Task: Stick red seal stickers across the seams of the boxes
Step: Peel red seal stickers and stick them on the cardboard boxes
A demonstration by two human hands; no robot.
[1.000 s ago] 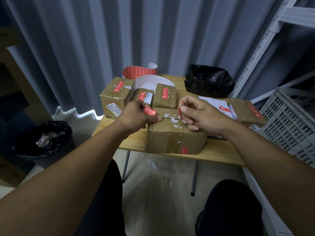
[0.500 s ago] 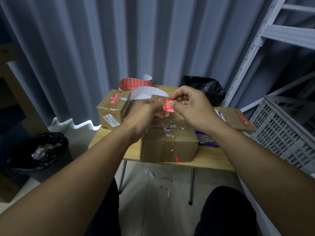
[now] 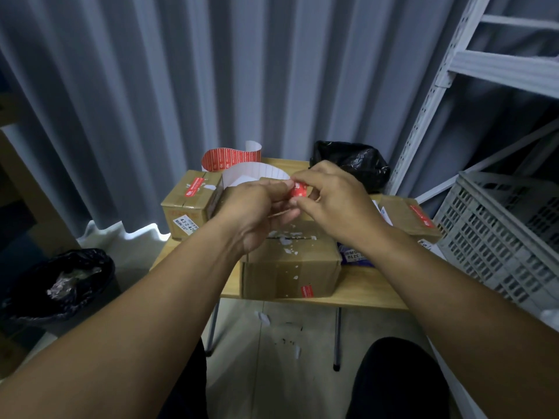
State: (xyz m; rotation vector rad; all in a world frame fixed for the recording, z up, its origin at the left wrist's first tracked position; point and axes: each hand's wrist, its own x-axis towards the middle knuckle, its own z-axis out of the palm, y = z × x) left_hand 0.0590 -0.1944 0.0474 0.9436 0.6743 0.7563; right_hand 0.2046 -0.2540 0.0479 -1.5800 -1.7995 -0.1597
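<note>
Seen from a head-worn camera looking down past two bare forearms to a small wooden surface point(image 3: 363, 290) in front of grey curtains point(image 3: 136, 86). The left hand point(image 3: 257, 213) and the right hand point(image 3: 335, 201) meet in the air above the surface; between them they pinch a small red sticker point(image 3: 300, 190). The right hand's thumb and forefinger are clamped on its right side; the left hand's curled fingertips grip its left edge. The sticker is held up clear of every box, above the far part of the front box point(image 3: 290, 267).

The front box is brown cardboard and sits at the near edge of the surface, directly below the hands; white paper scraps point(image 3: 286, 241) lie along its top seam; a short red seal end point(image 3: 306, 291) shows low on its near face.

Behind it to the left stands a smaller left box point(image 3: 187, 207) with a red top seal point(image 3: 194, 186) across its lid and a white printed label on its side; just behind that curls a strip of red stickers point(image 3: 228, 157) on white backing paper point(image 3: 254, 172). To the right lies a right box point(image 3: 408, 217), also bearing a red seal; a blue and white parcel point(image 3: 352, 256) shows partly under the right wrist. A black plastic bag point(image 3: 351, 164) sits at the far edge of the surface.

A grey plastic crate point(image 3: 499, 237) stands at the right, beneath a white metal shelf rack point(image 3: 438, 86); a bin point(image 3: 60, 282) lined in black stands on the floor at the left; torn paper bits point(image 3: 263, 317) lie on the floor under the surface.
</note>
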